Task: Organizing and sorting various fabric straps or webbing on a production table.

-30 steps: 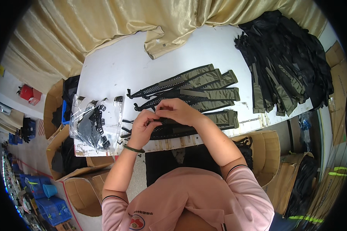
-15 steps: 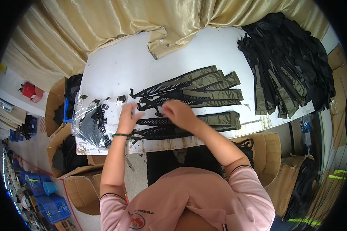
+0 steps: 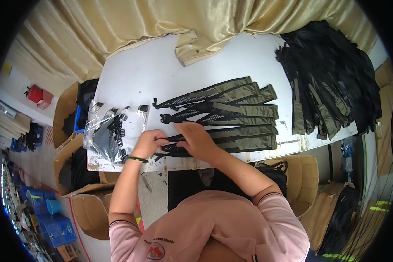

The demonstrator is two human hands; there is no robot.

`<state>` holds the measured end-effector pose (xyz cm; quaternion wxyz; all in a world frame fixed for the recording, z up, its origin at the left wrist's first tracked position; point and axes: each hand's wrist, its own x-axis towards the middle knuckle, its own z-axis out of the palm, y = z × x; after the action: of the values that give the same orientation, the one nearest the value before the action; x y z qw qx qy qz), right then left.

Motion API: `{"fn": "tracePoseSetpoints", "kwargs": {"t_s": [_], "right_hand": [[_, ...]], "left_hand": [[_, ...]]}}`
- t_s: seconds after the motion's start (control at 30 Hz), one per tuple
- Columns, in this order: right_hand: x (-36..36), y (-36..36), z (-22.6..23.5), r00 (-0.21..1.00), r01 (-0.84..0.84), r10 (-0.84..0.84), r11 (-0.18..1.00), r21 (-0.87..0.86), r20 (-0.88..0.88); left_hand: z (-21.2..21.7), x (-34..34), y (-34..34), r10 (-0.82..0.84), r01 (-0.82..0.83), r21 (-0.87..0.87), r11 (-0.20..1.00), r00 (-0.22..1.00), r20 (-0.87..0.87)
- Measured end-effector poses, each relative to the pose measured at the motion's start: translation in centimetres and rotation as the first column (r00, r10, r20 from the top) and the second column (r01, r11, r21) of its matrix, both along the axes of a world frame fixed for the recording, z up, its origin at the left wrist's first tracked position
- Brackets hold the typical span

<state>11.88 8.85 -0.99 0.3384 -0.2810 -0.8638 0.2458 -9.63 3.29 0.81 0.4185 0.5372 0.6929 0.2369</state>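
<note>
Several flat shoulder straps of black mesh and shiny olive fabric lie fanned side by side on the white table. Their narrow black ends point left. My left hand, with a green bangle at the wrist, is closed in a pinch at the narrow end of one of the nearer straps. Over that same strap lies my right hand, thumb and fingers apart. A black buckle sits at the end of a middle strap, just beyond my hands. Left of them, a clear plastic bag has several black buckles on it.
A big heap of black and olive straps covers the table's right end. Gold curtains hang along the far edge. Cardboard boxes with dark goods stand left and right below the white table.
Both hands have come nearer to me, from the middle straps to a nearer one. The left fingers have closed at its end. A buckle now shows on a middle strap.
</note>
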Motion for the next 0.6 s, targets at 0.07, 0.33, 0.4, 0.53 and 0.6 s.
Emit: {"fn": "tracePoseSetpoints", "kwargs": {"t_s": [0.07,0.33,0.4,0.53,0.6], "right_hand": [[-1.7,-0.1,0.3,0.977,-0.107,0.111,0.994,0.034,-0.182],[-2.3,-0.9,-1.0,0.969,-0.247,0.233,0.903,-0.351,-0.082],[-2.7,-1.3,-1.4,0.961,-0.273,0.249,0.91,-0.311,-0.116],[-1.8,-1.0,-2.0,0.957,-0.286,0.27,0.935,-0.21,-0.102],[-1.8,-1.5,-1.6,0.954,-0.297,0.282,0.933,-0.206,-0.096]], "left_hand": [[1.4,2.4,-0.3,0.053,-0.051,-0.014,0.999,0.943,0.328],[-0.2,1.6,-3.1,0.096,-0.131,0.065,0.989,0.918,0.385],[-0.3,1.7,-3.0,0.129,-0.183,0.037,0.982,0.81,0.572],[-2.3,-7.7,-2.0,0.34,-0.286,0.367,0.885,0.936,-0.091],[-4.8,-13.5,-1.9,0.509,-0.374,0.399,0.838,0.798,-0.322]]}}
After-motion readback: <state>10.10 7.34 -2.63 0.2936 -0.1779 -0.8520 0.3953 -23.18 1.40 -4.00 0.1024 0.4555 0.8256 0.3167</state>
